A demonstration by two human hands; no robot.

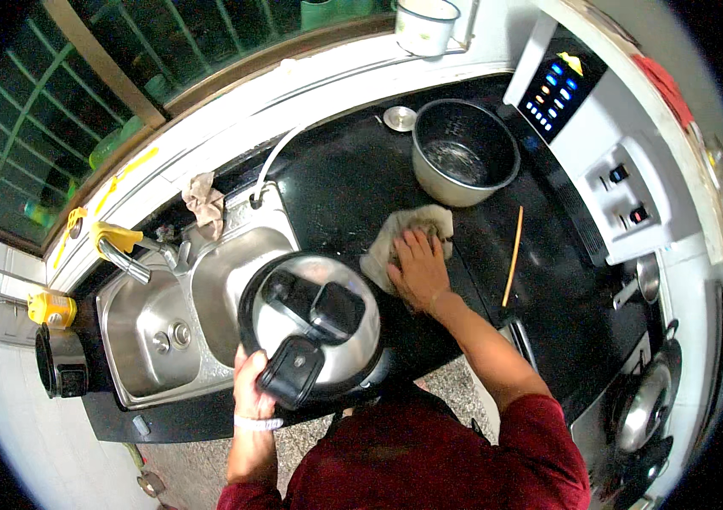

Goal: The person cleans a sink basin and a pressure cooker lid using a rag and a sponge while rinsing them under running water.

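My left hand point(250, 390) is closed at the near left side of an electric cooker point(350, 293), next to its black panel. The cooker has a round steel lid with black fittings, and it overlaps the sink's right edge in view. What lies under it is hidden. My right hand point(421, 270) is flat on a crumpled, greyish cloth point(384, 248) on the black counter, fingers slightly apart. Just beyond the cloth stands a dark inner pot point(467, 159), its inside wet-looking. A thin wooden stick point(513, 257) lies to the right of my right hand.
To the left is a steel double sink point(151, 316) with a tap point(128, 263). A small metal lid point(400, 118) sits beside the pot. The white appliance point(633, 183) with lit buttons lines the right wall. A covered pan point(643, 408) is at the near right.
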